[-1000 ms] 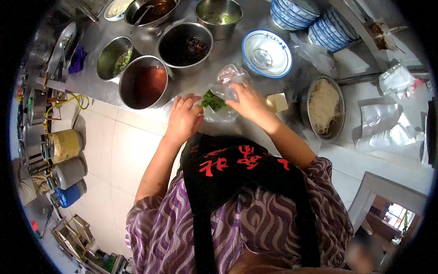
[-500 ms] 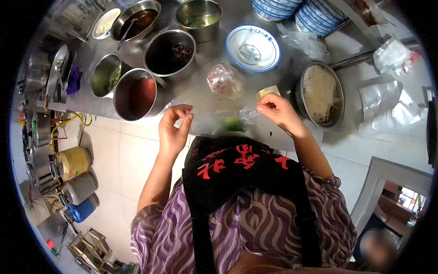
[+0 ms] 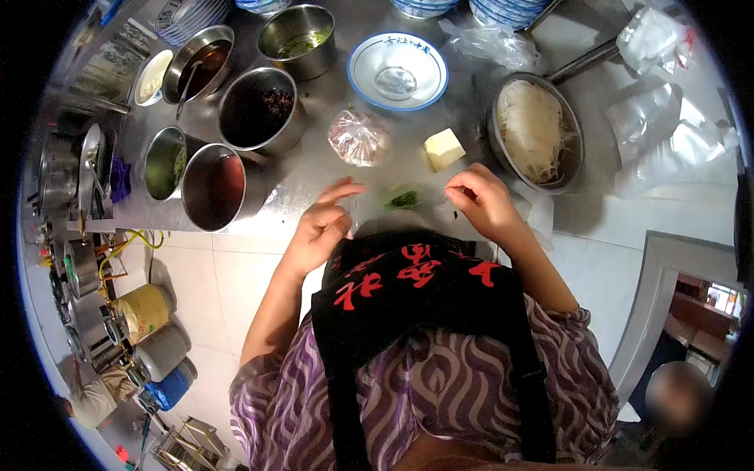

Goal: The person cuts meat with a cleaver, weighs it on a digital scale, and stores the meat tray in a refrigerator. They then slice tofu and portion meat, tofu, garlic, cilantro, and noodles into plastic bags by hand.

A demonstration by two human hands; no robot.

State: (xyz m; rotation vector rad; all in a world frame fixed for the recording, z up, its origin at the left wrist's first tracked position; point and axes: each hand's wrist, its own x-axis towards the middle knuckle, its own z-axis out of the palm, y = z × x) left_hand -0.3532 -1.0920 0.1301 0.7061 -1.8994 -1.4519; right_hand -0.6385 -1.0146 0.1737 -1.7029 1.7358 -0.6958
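Note:
My left hand (image 3: 320, 234) is closed at the left end of a clear plastic bag, its index finger stretched out. Thumb and fingers of my right hand (image 3: 485, 202) are pinched together at the bag's right end. Between my hands, in front of the black apron, hang the green leaves (image 3: 402, 199) in the bag, whose thin film is blurred. Beyond them lies a clear bag of pinkish food (image 3: 358, 137), touched by neither hand. A pale yellow block (image 3: 444, 149) sits just past my right hand.
Metal pots with red liquid (image 3: 214, 187), dark food (image 3: 258, 110) and greens (image 3: 297, 39) stand at the left. A blue-rimmed bowl (image 3: 398, 71) is at the back, a pan of noodles (image 3: 536, 132) at the right. Another person (image 3: 677, 396) is at the lower right.
The leaves and their bag have left the tabletop and come up between my hands. My right hand has drawn back from the pinkish bag and closed. The view has shifted.

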